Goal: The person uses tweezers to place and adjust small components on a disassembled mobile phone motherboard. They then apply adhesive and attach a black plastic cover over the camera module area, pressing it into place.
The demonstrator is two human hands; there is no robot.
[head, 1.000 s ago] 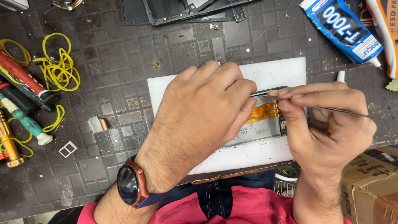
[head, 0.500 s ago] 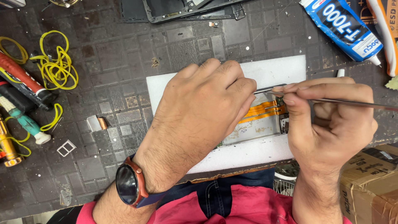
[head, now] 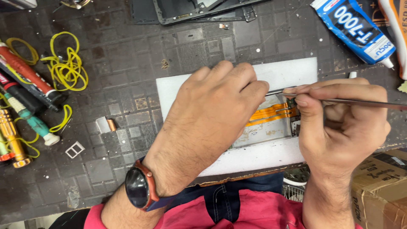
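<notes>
Left hand (head: 214, 123) laid palm-down at the centre of the view, fingers curled and closed over a silver phone assembly (head: 271, 127), pressing it flat; only the right part of that assembly showing from under the knuckles, with an orange flex ribbon (head: 271, 113) running across it toward 3 o'clock. Right hand (head: 339, 127) at 3 o'clock from the left, thumb and forefinger pinched shut on thin metal tweezers (head: 356, 102), shaft reaching off the frame edge at 3 o'clock, tip aimed toward 9 o'clock and meeting the left fingertips just above the ribbon; cannot tell whether the tip touches the assembly. Assembly resting on a white foam pad (head: 292, 70), pad lying on a dark gridded work mat (head: 127, 63). Black round watch with a red rim (head: 137, 188) on the left wrist at 7 o'clock. At 9 to 10 o'clock on the mat: yellow rubber bands (head: 65, 68), a red-and-black tube (head: 25, 70), a teal-handled screwdriver (head: 36, 123) and an orange-handled driver (head: 12, 138). Small copper-edged metal piece (head: 106, 124) and a tiny white frame (head: 75, 149) near 8 o'clock. Dark phone frame (head: 190, 10) at 12 o'clock, blue-and-white glue tube (head: 354, 29) at 1 o'clock, cardboard box (head: 379, 191) at 4 o'clock.
</notes>
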